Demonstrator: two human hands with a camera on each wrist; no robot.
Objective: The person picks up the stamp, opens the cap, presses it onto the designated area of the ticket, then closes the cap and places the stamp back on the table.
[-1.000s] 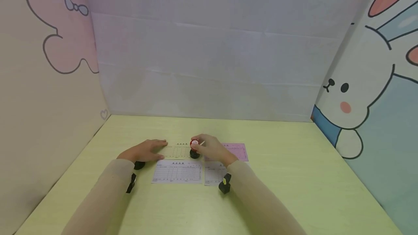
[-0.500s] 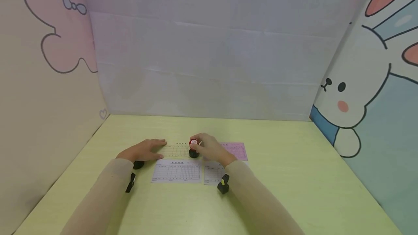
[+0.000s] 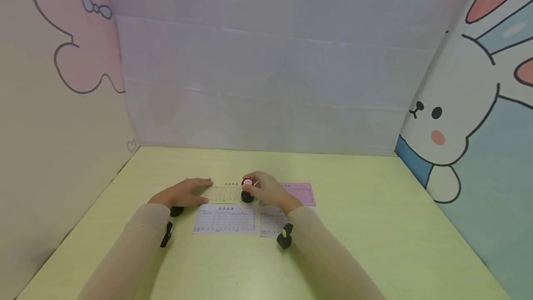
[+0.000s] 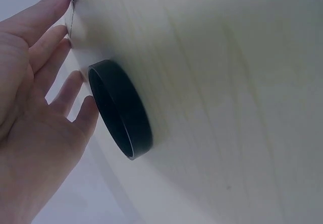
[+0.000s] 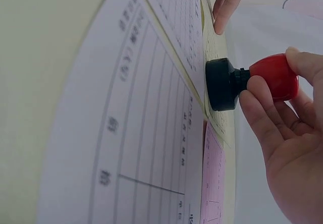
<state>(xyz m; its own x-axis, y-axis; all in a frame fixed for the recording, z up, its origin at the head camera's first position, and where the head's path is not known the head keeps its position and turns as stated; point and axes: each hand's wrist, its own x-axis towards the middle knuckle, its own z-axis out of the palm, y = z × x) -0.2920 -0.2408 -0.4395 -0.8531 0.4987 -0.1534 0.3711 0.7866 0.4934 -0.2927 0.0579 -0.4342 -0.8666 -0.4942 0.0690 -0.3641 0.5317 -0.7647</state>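
Note:
My right hand grips the red handle of a stamp between thumb and fingers. The stamp's round black base stands upright on a yellow printed form, toward its right end. At the left end of that form, my left hand rests with fingers extended, thumb and fingertips at the paper's edge. Beside the left hand's little finger, a shallow round black cap lies on the table; in the head view the wrist partly covers it.
A white printed form lies in front of the yellow one. Another white form and a pink form lie to the right, partly under the right hand and wrist. Walls with cartoon animals enclose the pale table.

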